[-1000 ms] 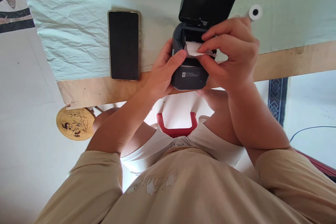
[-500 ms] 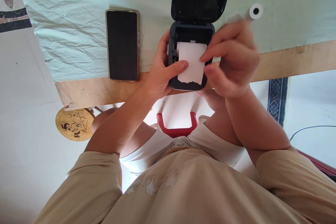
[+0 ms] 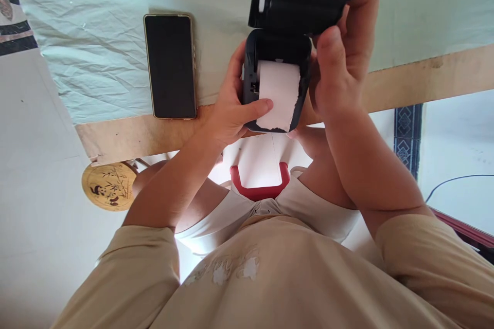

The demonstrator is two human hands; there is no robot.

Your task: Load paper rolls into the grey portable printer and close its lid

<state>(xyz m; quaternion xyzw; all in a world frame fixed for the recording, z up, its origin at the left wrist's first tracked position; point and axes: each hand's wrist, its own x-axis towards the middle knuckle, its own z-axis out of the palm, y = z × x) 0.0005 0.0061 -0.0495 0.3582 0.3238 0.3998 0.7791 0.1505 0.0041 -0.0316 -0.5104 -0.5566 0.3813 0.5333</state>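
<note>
The small printer [image 3: 276, 46] is black, with a white paper strip [image 3: 278, 95] across it. The phone [image 3: 170, 66] has a black screen in a gold frame. The counter [image 3: 424, 74] is tan wood under a pale green cloth [image 3: 96, 46]. A round tan disc [image 3: 109, 186] bears a black panda-and-bamboo pattern.

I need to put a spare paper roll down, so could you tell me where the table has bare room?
The cloth left of the phone is bare, as is the stretch right of the right hand. Between phone and printer it is crowded, with the left hand there.
</note>
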